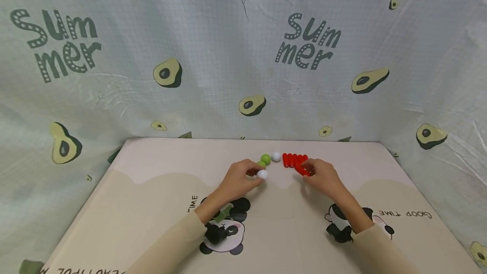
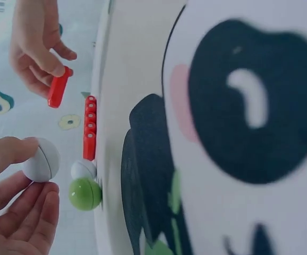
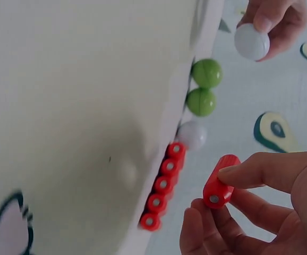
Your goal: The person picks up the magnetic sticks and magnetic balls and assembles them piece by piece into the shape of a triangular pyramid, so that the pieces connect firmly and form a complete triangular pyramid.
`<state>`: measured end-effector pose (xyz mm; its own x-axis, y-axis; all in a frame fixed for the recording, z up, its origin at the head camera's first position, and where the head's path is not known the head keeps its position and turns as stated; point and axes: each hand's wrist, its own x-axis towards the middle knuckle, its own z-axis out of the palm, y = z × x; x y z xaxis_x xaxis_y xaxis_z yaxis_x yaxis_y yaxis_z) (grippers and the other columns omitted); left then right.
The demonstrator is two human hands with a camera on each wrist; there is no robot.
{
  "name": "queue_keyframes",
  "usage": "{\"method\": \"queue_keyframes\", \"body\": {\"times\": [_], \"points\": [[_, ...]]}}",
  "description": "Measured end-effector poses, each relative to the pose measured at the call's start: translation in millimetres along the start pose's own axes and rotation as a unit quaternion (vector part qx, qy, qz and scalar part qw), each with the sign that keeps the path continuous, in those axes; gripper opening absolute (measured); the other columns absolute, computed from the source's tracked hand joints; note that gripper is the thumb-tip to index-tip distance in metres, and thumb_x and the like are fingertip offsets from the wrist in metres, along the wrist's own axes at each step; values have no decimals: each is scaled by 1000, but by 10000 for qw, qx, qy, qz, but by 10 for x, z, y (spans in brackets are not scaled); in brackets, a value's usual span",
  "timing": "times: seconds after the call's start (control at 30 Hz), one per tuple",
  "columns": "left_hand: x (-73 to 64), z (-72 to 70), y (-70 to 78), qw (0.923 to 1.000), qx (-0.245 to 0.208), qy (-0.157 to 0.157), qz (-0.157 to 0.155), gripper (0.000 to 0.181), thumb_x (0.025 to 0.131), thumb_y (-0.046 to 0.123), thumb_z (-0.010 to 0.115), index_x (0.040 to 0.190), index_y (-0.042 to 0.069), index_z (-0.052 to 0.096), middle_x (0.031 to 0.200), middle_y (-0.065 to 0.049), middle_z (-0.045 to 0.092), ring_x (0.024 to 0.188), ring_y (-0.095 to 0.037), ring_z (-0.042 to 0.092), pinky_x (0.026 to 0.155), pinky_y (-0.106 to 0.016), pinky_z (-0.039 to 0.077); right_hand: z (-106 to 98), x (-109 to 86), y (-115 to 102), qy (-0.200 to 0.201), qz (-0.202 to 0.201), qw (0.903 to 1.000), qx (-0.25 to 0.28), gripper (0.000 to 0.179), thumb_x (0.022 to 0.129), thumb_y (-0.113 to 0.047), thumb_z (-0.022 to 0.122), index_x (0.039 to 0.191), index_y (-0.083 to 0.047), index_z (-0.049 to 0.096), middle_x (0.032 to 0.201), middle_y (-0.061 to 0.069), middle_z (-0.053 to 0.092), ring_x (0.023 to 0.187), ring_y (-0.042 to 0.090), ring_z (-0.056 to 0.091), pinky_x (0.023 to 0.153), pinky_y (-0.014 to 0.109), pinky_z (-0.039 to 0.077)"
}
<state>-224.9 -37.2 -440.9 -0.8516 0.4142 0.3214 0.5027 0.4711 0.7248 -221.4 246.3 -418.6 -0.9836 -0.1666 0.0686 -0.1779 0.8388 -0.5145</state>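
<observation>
My left hand point(image 1: 237, 176) pinches a glossy white ball point(image 2: 42, 160) with a thin seam around it, thumb on one side and fingertips on the other. In my right hand point(image 1: 323, 176) is a short red rod point(image 3: 221, 181) with a small metal dot at its end, gripped between thumb and fingers. Several matching red rods point(image 3: 164, 185) lie side by side in a row on the table. Beside the row's left end sits another white ball point(image 1: 276, 156), followed by two green balls point(image 3: 206, 73). In the head view, the left hand partly covers the nearer green ball point(image 1: 261, 164).
The pale table point(image 1: 152, 210) carries printed pandas and lettering. Behind it and along its sides hangs a light cloth point(image 1: 213, 62) with avocado prints and words. The rods and balls lie toward the table's far edge, between and beyond the two hands.
</observation>
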Motion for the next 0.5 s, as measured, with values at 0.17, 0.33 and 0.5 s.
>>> {"method": "queue_keyframes", "body": {"times": [0.17, 0.33, 0.5], "points": [[-100, -32, -14, 9987, -356, 24, -356, 26, 89, 12, 80, 113, 4, 75, 106, -8, 74, 96, -18, 71, 89, -36, 61, 59, -102, -146, -48, -172, 9997, 152, 32, 87, -3, 73, 118, 0, 72, 100, 12, 71, 89, 23, 62, 75, 33, 56], [-235, -64, -38, 9961, -632, 33, -614, 25, 88, 14, 80, 111, 6, 76, 101, -5, 74, 92, -15, 70, 85, -28, 60, 152, -189, -243, -164, -441, 9986, 252, 28, 86, -1, 74, 114, -1, 74, 97, 7, 72, 88, 18, 64, 76, 32, 57], [-403, -86, -68, 9913, -893, 33, -962, 24, 88, 20, 82, 109, 9, 76, 98, -4, 74, 87, -11, 68, 79, -19, 57, 243, -277, -326, -519, -832, 9941, 455, 23, 86, 1, 74, 109, -3, 75, 97, 1, 72, 85, 11, 63, 76, 26, 56]]}}
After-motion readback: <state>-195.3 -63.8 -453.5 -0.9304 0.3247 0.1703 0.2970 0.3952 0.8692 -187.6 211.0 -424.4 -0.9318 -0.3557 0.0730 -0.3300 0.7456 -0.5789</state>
